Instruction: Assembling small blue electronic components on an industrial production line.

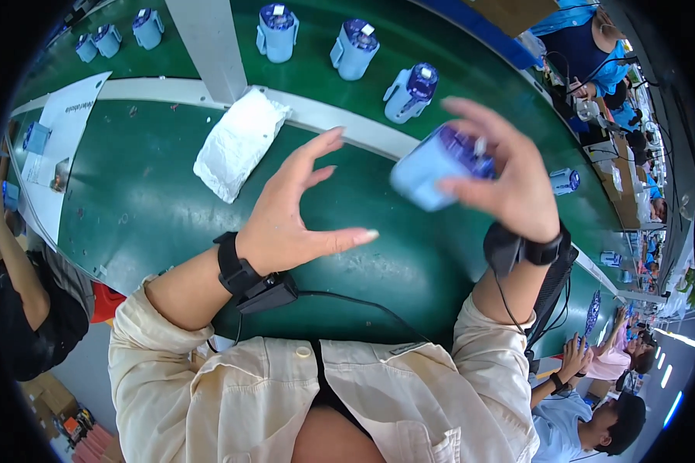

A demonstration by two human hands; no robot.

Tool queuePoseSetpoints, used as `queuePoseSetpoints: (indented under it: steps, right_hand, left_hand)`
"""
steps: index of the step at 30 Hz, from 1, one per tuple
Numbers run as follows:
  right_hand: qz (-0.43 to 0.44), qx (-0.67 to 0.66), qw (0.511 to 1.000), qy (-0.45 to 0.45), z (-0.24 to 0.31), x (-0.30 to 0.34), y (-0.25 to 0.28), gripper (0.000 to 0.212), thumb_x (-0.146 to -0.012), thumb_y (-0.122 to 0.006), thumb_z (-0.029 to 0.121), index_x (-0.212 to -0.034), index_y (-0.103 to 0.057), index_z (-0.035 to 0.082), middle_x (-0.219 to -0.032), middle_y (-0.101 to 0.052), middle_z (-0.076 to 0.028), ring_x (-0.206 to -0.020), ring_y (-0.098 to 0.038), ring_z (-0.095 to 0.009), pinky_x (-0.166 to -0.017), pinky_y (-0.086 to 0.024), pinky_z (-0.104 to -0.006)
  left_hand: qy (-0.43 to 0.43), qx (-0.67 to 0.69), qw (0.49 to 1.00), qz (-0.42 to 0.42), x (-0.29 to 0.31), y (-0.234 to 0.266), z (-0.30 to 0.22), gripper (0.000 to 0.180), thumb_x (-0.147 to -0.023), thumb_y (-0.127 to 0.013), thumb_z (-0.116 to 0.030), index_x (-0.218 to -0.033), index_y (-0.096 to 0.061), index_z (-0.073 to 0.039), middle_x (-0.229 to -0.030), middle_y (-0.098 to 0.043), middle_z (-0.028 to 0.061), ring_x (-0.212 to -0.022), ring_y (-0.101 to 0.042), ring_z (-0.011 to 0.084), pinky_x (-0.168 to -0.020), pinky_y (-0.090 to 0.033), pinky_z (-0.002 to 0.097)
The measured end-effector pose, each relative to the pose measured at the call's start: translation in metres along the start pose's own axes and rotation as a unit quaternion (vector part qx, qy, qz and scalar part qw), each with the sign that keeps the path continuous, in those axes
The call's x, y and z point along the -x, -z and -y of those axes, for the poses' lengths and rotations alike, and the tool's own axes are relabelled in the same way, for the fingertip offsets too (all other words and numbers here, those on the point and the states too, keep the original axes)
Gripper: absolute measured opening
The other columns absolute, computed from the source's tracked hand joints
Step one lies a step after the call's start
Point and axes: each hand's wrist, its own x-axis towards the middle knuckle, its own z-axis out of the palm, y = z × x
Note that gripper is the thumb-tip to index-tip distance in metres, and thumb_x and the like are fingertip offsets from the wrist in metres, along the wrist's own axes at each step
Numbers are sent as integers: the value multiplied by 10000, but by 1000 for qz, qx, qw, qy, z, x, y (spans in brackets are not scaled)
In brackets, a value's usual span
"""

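My right hand [510, 181] grips a light-blue, rounded device with a dark purple patterned top [425, 177], thumb on its near side and fingers over the top. It is tilted, smeared by motion, and held over the green work surface [363, 285]. My left hand [286, 208] is open and holds nothing, its thumb stretched toward the device and its fingers apart. Beyond my left hand lies a crumpled white wrapper or pouch [239, 143]. Just past the held device, a similar blue device [411, 92] stands on the green strip behind a pale rail.
More such devices [276, 32] stand spaced along the far strip. A grey post [208, 46] rises behind the wrapper. At left lies a white sheet [66, 147] with a blue device on it. A black cable [363, 302] runs between my wrist straps. Other people work on both sides.
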Motion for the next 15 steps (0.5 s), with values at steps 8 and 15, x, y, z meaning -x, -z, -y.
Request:
queuePoseSetpoints:
  steps: [8, 15]
  right_hand:
    - [118, -149, 976, 111, 32, 1, -52, 691, -691, -838, 105, -1312, -541, 37, -1115, -634, -135, -989, -624, -204, -884, -510, -335]
    - [78, -67, 968, 227, 22, -2, -43, 230, -766, -766, 76, -981, -712, 13, -969, -632, -82, -876, -591, -166, -733, -482, -288]
  left_hand:
    - [29, 183, 974, 129, 6, -1, -5, 958, -641, -884, -180, -1425, -354, -28, -1325, -526, 147, -1181, -560, 200, -978, -453, 319]
    - [27, 83, 983, 164, 2, 3, -17, 821, -663, -861, -171, -1351, -439, -24, -1156, -630, 108, -1024, -647, 197, -900, -499, 307]
